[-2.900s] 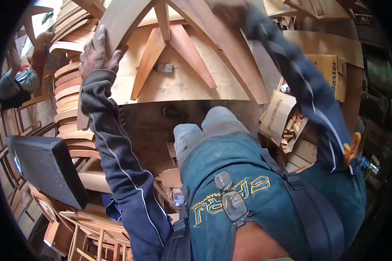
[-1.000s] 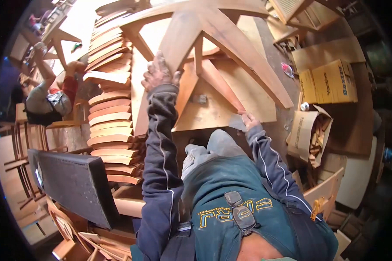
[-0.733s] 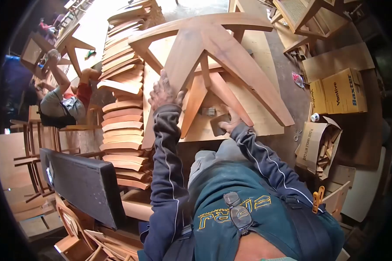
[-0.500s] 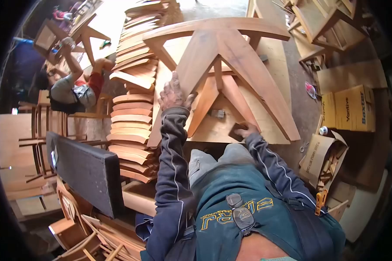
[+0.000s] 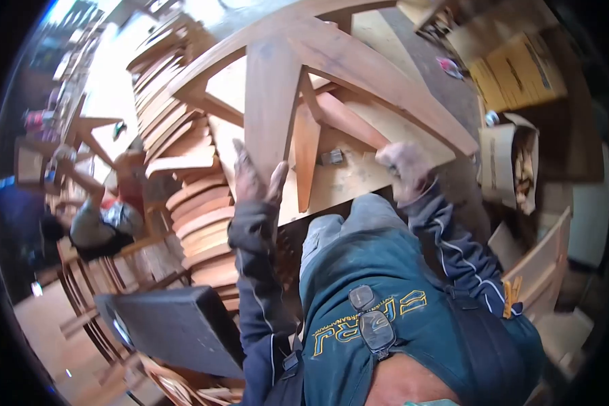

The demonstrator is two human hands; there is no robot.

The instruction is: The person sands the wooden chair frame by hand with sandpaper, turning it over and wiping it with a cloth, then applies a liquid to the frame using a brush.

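Note:
A pale brown wooden frame point(image 5: 271, 101) with splayed legs and a curved top rail lies on a light board point(image 5: 345, 179). My left hand point(image 5: 256, 179) grips the end of its left leg, with the thumb on one side and the fingers on the other. At the tip of a redder inner leg point(image 5: 348, 118), my right hand point(image 5: 409, 169) is closed and blurred, its fingertips partly hidden. Between the inner legs a small grey block point(image 5: 332, 157) sits on the board.
Curved wooden pieces point(image 5: 203, 213) are stacked left of the board. A black padded panel point(image 5: 172, 328) is at lower left. Another person point(image 5: 105, 223) works at far left. Cardboard boxes point(image 5: 521, 74) and an open carton of wood scraps point(image 5: 501, 159) are at right.
The view has tilted and shifted. My left hand has gone from lying on the leg to gripping its end. My right hand has risen to the inner leg's tip; the brown block beside it no longer shows.

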